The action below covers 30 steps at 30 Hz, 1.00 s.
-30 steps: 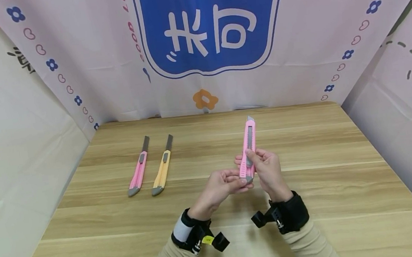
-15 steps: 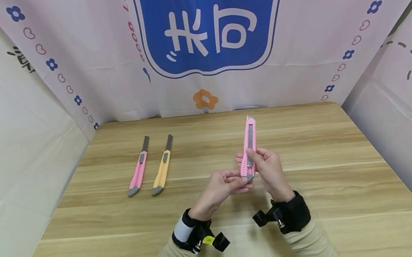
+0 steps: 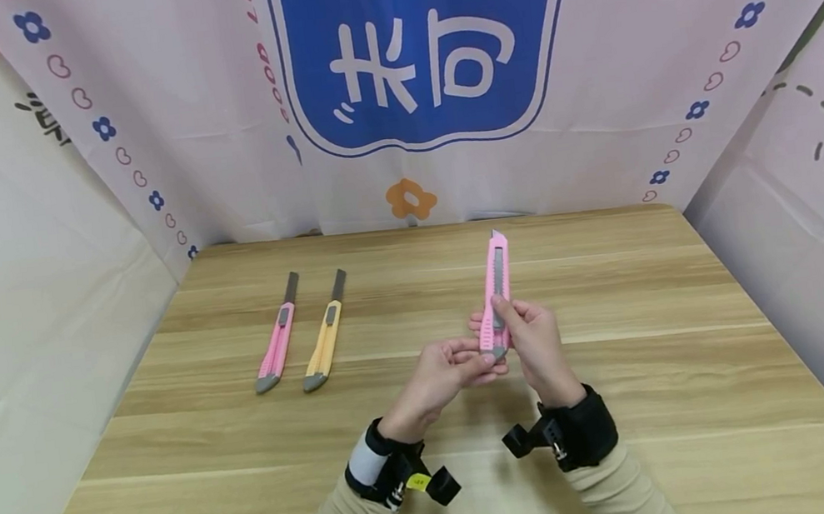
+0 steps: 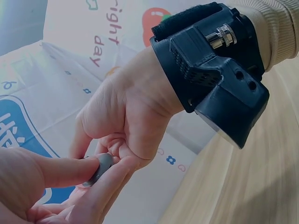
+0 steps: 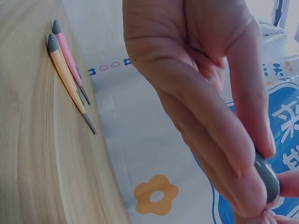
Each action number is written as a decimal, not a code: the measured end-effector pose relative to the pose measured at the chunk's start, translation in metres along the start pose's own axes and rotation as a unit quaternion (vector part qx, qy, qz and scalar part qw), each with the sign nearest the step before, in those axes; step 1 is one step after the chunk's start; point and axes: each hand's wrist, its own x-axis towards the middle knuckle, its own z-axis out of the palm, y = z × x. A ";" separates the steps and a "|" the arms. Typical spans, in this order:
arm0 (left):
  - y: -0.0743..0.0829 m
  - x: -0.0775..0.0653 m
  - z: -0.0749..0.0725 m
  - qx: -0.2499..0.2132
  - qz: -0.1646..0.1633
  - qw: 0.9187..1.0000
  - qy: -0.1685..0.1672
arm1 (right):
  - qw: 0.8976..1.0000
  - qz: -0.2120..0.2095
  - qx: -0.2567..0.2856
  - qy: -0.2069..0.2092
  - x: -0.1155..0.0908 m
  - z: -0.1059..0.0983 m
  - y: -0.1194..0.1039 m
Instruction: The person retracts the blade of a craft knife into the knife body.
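A pink utility knife (image 3: 491,278) is held up over the table, tilted slightly, its tip pointing to the far side. My right hand (image 3: 540,351) grips its handle from the right, thumb lying over the grey slider. From the left, my left hand (image 3: 438,376) pinches the grey end cap (image 4: 103,167) between thumb and fingers. Only a short bit of blade (image 3: 496,235) sticks out at the tip. Left of the hands, a second pink utility knife (image 3: 279,338) and a yellow utility knife (image 3: 325,341) lie side by side, blades extended.
The wooden table (image 3: 215,462) carries these knives. Printed cloth (image 3: 223,185) hangs behind it, with more cloth along both sides. Each wrist wears a black strap with a small camera, such as the right wrist camera (image 3: 519,441).
The held pink knife and the right hand shift very slightly, a little right and then back left. The left hand keeps its pinch, and the two lying knives stay put.
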 end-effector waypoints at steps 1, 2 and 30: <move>0.000 0.000 0.000 0.002 -0.001 1.000 0.000 | 1.000 -0.003 0.001 -0.001 0.000 0.000 0.000; 0.000 0.000 0.000 0.004 -0.003 1.000 0.000 | 1.000 -0.007 0.004 -0.001 0.000 0.000 0.000; 0.001 0.000 -0.001 0.005 -0.003 1.000 -0.002 | 0.999 -0.038 0.028 -0.021 -0.001 -0.002 0.002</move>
